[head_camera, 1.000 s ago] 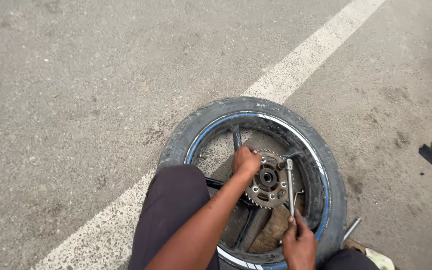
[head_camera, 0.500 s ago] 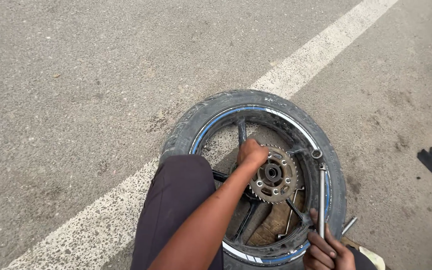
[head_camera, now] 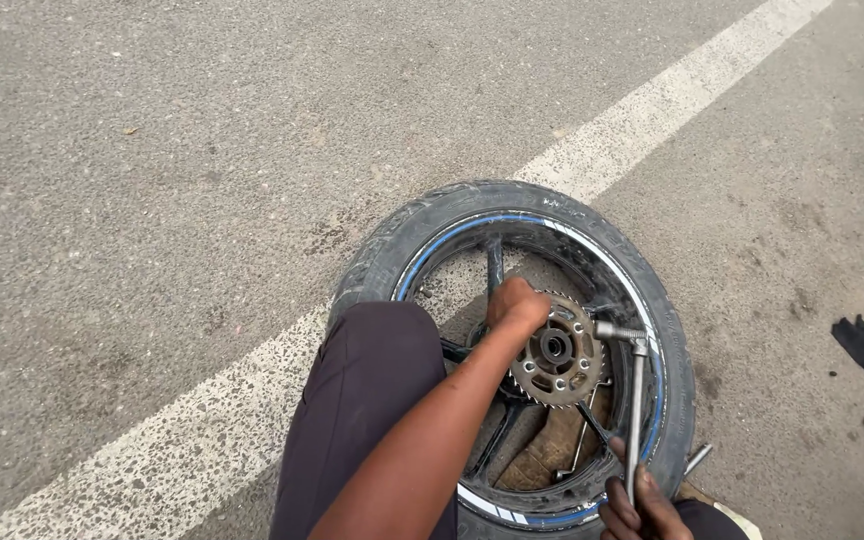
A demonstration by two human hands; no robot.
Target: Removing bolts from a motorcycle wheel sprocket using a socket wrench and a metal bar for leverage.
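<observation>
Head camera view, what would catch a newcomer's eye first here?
First, the motorcycle wheel lying flat on the asphalt, half across a white painted line, its rim edged in blue. At its middle sits a rusty sprocket, with the left hand pressed against its edge. The right hand, at the bottom edge, grips a long metal wrench standing over the rim.

The left arm stretches forward from the bottom of the view, bare and nearly straight, over a knee in dark trousers. The left hand [head_camera: 517, 305] is curled into a loose fist, knuckles up, fingers folded under and pressed down. The right hand [head_camera: 640, 510] sits low at the frame's edge, fingers wrapped shut around a slim grey metal wrench handle [head_camera: 634, 420] rising beyond the fingertips.
</observation>
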